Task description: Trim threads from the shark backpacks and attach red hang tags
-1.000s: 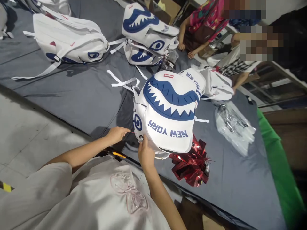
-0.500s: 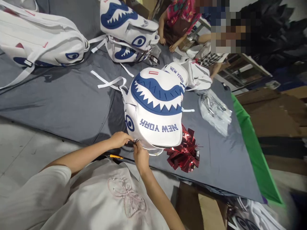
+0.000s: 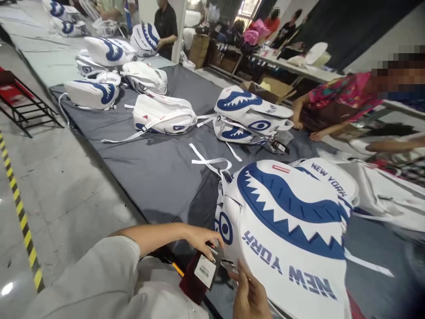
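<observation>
A white backpack (image 3: 265, 248) with a blue shark mouth, a blue eye and "NEW YORK" lettering lies in front of me on the dark table cover. Beside its near side, my left hand (image 3: 203, 240) is closed on a black hang tag (image 3: 205, 269) with a white barcode label. A dark red flat piece (image 3: 191, 280) hangs just behind that tag. My right hand (image 3: 251, 293) pinches at the backpack's edge, close to a small metallic bit; what exactly is between its fingers is too blurred to make out.
Two stacked backpacks (image 3: 254, 108) stand beyond mine, and another white backpack (image 3: 166, 114) lies left of them. More backpacks (image 3: 106, 51) sit farther along the table (image 3: 133, 159). A co-worker's hands (image 3: 317, 135) rest on the far edge. At right lies a white bag (image 3: 395, 190).
The view has swung left and come closer to the backpack. A black tag with a barcode label now shows in my left hand. The red foil bundle is mostly out of view.
</observation>
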The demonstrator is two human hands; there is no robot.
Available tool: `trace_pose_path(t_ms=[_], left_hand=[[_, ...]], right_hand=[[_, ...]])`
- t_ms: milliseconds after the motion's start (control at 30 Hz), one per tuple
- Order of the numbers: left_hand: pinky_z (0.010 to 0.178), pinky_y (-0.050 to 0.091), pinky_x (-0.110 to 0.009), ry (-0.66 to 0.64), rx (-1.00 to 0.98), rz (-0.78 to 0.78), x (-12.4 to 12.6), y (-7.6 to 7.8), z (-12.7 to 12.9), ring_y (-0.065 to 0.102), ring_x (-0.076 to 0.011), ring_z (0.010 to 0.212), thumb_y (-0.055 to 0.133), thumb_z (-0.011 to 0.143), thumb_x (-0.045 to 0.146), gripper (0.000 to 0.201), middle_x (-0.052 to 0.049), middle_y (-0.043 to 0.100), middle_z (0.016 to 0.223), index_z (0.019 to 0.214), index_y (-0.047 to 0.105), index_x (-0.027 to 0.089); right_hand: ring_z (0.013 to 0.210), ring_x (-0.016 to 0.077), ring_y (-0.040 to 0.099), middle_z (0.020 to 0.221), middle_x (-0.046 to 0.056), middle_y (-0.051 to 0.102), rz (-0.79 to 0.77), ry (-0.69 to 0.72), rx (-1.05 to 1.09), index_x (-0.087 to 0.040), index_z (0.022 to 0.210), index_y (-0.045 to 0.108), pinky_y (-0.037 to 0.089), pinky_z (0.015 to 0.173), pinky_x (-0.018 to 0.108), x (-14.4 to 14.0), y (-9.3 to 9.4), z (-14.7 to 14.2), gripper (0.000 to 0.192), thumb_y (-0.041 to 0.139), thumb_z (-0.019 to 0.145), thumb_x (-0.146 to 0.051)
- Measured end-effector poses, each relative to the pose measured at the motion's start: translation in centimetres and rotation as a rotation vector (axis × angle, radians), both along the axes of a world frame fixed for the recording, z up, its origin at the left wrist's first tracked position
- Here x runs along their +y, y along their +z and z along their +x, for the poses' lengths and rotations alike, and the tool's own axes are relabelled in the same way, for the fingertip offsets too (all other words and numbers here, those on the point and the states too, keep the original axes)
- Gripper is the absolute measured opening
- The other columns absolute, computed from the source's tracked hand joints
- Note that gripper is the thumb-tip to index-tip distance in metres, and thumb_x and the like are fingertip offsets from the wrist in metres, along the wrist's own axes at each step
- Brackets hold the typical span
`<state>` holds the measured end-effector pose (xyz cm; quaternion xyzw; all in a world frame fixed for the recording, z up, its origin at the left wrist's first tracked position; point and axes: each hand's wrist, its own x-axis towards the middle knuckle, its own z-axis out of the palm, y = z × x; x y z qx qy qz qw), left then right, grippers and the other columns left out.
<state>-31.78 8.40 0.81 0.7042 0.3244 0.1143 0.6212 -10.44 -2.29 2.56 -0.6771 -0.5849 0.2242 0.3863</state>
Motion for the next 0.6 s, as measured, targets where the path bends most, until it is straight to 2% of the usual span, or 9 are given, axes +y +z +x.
trace_pose_path(t_ms=[33,100,167,200,300,367,467,600], left_hand=[[0.074,0.045,-0.021,0.067,-0.006,-0.015,-0.4,-0.5,0.1,0.065,-0.0134,0.087,0.078,0.074,0.021,0.054,-0.001,0.07,0.102,0.123,0.056,0.019],[0.073,0.046,-0.021,0.282,-0.009,0.006,-1.4,-1.4,0.9,0.066,-0.0125,0.084,0.072,0.079,0.016,0.038,-0.001,0.072,0.097,0.114,0.061,0.017],[0.076,0.048,-0.022,0.477,-0.035,0.12,-2.5,-2.1,1.9,0.067,-0.013,0.084,0.067,0.085,0.018,0.019,-0.003,0.073,0.094,0.104,0.066,0.016],[0.078,0.049,-0.024,0.52,-0.057,0.215,-2.9,-2.4,2.3,0.067,-0.0137,0.085,0.064,0.087,0.02,0.013,-0.004,0.074,0.093,0.099,0.068,0.016],[0.084,0.052,-0.028,0.483,-0.14,0.567,-3.7,-2.9,2.6,0.066,-0.0157,0.088,0.055,0.093,0.02,0.018,-0.008,0.074,0.093,0.098,0.072,0.015],[0.084,0.053,-0.029,0.438,-0.181,0.746,-3.6,-3.1,2.3,0.065,-0.0158,0.091,0.047,0.096,0.018,0.026,-0.01,0.072,0.102,0.101,0.072,0.015],[0.084,0.053,-0.029,0.42,-0.16,0.907,-3.2,-3.2,1.8,0.063,-0.0155,0.097,0.04,0.098,0.015,0.033,-0.01,0.069,0.111,0.098,0.073,0.015],[0.088,0.045,-0.038,0.448,0.028,1.115,-3.2,-2.1,1.3,0.055,-0.0218,0.11,0.052,0.095,0.019,0.022,-0.007,0.065,0.124,0.093,0.074,0.022]], right_hand=[[0.078,0.0243,0.073,0.096,0.012,0.075,-0.037,0.027,0.055,-0.015,0.111,0.067,0.055,0.074,0.033,0.2,0.1,-0.1,0.045,0.055,0.091,-0.053],[0.073,0.0238,0.071,0.082,0.01,0.075,-0.076,0.083,0.065,-0.015,0.103,0.069,0.054,0.071,0.033,0.5,0.0,0.1,0.043,0.055,0.091,-0.054],[0.063,0.0212,0.068,0.073,0.007,0.073,-0.078,0.131,0.036,-0.016,0.099,0.069,0.053,0.065,0.032,1.0,-0.4,0.3,0.039,0.055,0.091,-0.051],[0.059,0.0197,0.066,0.073,0.007,0.073,-0.065,0.149,0.038,-0.016,0.098,0.069,0.053,0.062,0.032,1.2,-0.7,0.3,0.036,0.054,0.091,-0.048],[0.057,0.0178,0.064,0.078,0.007,0.073,-0.037,0.209,0.067,-0.017,0.101,0.069,0.055,0.061,0.032,1.6,-0.8,0.1,0.032,0.051,0.093,-0.042],[0.06,0.018,0.065,0.079,0.007,0.073,-0.066,0.237,0.069,-0.017,0.101,0.07,0.056,0.062,0.033,1.8,-0.4,-0.4,0.032,0.048,0.094,-0.039],[0.065,0.0187,0.067,0.083,0.007,0.073,-0.134,0.226,0.107,-0.019,0.098,0.071,0.056,0.063,0.033,1.9,0.5,-1.1,0.029,0.049,0.093,-0.037],[0.067,0.019,0.067,0.084,0.007,0.072,-0.159,0.208,0.179,-0.019,0.094,0.072,0.054,0.062,0.032,1.6,1.2,-1.9,0.026,0.054,0.092,-0.039]])
